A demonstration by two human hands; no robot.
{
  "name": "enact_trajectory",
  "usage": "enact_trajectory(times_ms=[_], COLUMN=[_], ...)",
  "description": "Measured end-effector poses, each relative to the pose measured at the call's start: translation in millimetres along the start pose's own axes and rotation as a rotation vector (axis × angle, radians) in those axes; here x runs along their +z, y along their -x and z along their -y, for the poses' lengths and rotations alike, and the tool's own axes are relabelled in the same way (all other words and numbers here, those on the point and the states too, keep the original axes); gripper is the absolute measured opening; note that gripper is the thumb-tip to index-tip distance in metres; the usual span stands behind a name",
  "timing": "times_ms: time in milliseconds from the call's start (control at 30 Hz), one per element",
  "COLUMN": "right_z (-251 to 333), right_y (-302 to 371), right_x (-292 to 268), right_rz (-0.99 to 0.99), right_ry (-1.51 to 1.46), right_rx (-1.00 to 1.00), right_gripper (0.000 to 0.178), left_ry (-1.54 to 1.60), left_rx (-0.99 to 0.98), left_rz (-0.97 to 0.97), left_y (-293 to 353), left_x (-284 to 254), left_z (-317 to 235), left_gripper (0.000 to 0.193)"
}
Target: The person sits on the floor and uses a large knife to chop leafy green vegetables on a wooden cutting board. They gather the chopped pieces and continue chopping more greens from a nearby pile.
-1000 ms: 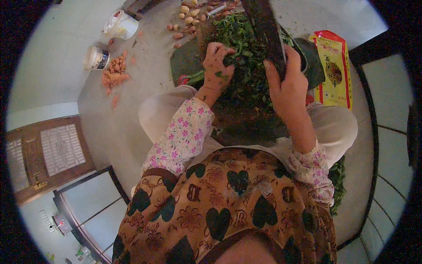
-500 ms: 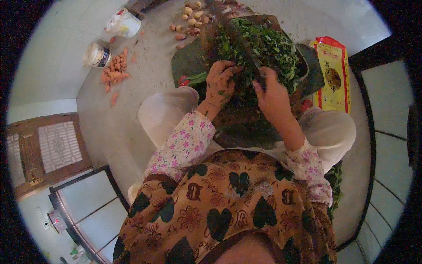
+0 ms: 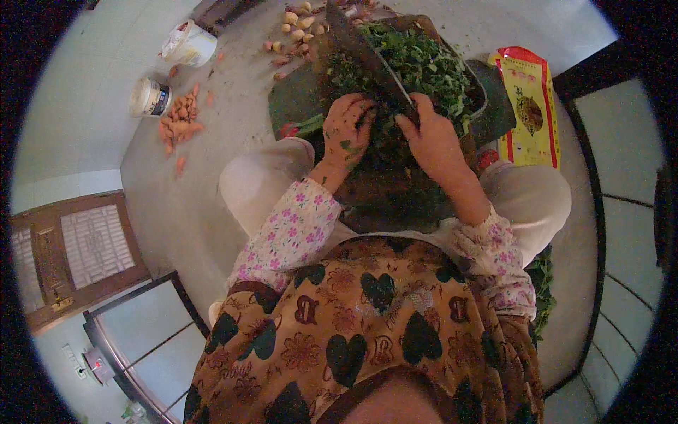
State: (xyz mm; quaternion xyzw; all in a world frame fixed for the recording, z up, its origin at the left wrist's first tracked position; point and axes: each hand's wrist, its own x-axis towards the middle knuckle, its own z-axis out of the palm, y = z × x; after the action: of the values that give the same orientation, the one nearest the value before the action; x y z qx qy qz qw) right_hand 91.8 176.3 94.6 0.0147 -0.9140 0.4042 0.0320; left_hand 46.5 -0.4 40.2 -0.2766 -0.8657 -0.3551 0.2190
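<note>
Upper centre of the frame, the right hand (image 3: 432, 138), clenched on the cleaver (image 3: 367, 60), has dropped its blade into the chopped greens (image 3: 424, 63) while the left hand (image 3: 346, 131) presses them flat, so chopping continues.

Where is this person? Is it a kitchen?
Probably a home floor used as a kitchen: the person sits chopping greens with a cleaver, carrot pieces lie on the bare floor, and a wooden door stands nearby.
</note>
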Motion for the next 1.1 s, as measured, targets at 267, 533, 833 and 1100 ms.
enact_trajectory(times_ms=[267, 533, 833, 1100], right_z=[-34, -52, -42, 1], right_y=[45, 56, 48, 26], right_x=[-55, -83, -69, -45], right_rz=[-0.401, -0.533, -0.447, -0.587], right_ry=[-0.262, -0.429, -0.377, -0.173], right_rx=[0.187, 0.371, 0.259, -0.112], right_gripper=[0.038, 0.035, 0.037, 0.040], left_ry=[-0.063, -0.321, -0.092, -0.039], left_rx=[0.282, 0.816, 0.486, 0.010], left_rz=[0.289, 0.555, 0.367, -0.086], left_y=[-11, -94, -148, -56], left_x=[-16, 51, 60, 32], left_z=[-78, -99, -3, 12], left_gripper=[0.080, 0.074, 0.037, 0.031])
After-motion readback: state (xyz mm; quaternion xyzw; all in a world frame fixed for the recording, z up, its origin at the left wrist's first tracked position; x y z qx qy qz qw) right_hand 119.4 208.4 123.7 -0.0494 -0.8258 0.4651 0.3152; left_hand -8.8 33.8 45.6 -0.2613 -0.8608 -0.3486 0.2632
